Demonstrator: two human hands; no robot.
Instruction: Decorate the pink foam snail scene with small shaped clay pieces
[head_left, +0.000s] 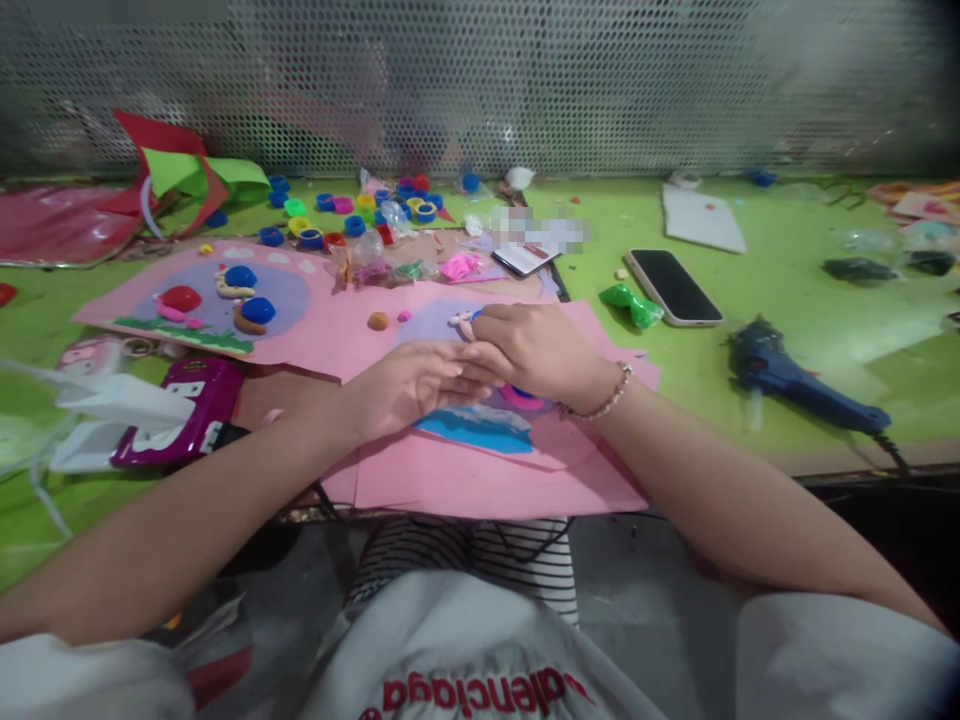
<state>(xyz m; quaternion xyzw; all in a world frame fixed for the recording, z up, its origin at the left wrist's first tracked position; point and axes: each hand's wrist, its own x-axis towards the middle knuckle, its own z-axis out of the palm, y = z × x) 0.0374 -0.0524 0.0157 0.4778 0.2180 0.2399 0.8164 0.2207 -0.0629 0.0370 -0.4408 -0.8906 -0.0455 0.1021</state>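
My left hand [409, 385] lies palm up over the pink card [420, 490], its fingers nearly straight. Across its fingers presses my right hand [525, 345], palm down with the fingers bent. Whatever lies between the palms is hidden. Under and behind the hands, a picture on the card shows a lilac shape [424, 320], a blue strip [480, 430] and a pink clay piece [521, 398], partly covered. A brown clay lump [377, 320] and a small pink ball [405, 316] sit just beyond my left hand.
On the left, a finished-looking card [330, 340] bears several clay snails [255, 315]. A purple power strip [184, 410] with chargers is nearer. Clay pots [311, 238] stand at the back. To the right lie a green packet [634, 305], a phone [675, 287] and a glue gun [806, 385].
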